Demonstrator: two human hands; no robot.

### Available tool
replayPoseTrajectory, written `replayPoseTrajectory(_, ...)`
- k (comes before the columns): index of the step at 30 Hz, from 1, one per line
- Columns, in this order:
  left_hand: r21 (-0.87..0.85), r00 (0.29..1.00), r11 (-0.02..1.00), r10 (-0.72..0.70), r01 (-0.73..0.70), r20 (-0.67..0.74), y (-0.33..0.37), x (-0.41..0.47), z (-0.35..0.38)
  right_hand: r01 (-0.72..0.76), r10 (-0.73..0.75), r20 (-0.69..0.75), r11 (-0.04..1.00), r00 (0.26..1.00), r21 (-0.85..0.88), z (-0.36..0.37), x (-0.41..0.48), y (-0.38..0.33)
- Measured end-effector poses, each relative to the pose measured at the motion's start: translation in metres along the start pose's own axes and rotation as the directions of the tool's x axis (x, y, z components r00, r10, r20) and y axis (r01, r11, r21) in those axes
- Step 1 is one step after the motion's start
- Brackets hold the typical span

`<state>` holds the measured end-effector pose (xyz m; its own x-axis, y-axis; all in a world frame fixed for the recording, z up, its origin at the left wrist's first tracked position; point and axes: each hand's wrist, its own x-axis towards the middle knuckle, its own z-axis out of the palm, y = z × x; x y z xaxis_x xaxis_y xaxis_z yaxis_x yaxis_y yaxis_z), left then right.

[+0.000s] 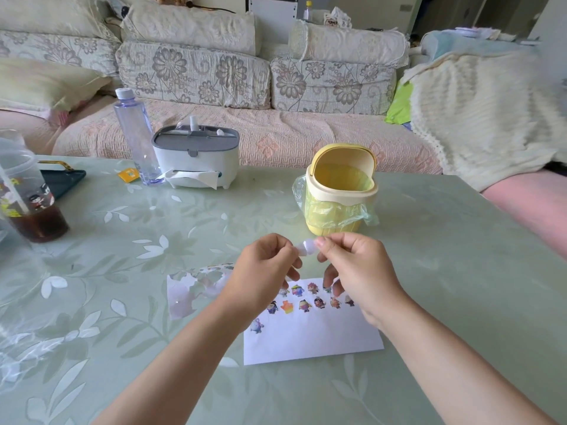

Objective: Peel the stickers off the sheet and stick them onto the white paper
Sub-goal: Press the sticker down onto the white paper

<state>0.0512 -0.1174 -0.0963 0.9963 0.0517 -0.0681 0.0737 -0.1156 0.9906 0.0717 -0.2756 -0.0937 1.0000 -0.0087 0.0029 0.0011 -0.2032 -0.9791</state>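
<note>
Just above the centre of the frame, both hands met over the table [460, 271] with a small pale sticker [305, 248] held between them. The left hand [264, 271] pinched the sticker's left edge between thumb and forefinger, its other fingers curled below. The right hand [362, 271] pinched the right edge with its fingertips [320, 242], its remaining fingers hanging loosely bent toward the paper. The sticker was raised off the table, in front of the yellow bin [340, 210], and its printed face could not be made out. Below the hands, at lower centre, lay the white paper [313, 345], with two rows of small cartoon stickers [305, 305] along its upper part and one more near its left edge. Left of the paper, and partly hidden by the left wrist, lay the sheet [184, 296], mostly see-through with ragged cut-outs. Toward the upper left of the frame stood a tissue box [196, 154], a clear bottle [135, 136] and, at the left edge, a cup [27, 194] of dark drink.
</note>
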Motion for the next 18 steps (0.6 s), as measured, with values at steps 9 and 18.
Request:
replayPoseTrajectory(9,-0.04,0.996,0.996,-0.078,0.08,0.05,0.001,0.012,-0.013,0.205,-0.389,-0.301,0.843,0.871,-0.497,-0.023,0.108,-0.036)
replayPoseTrajectory(18,-0.133,0.995,0.986,-0.095,0.099,0.035,-0.002,0.011,-0.015,0.16,-0.393,-0.197,0.71,0.898,-0.686,-0.021,0.132,-0.034)
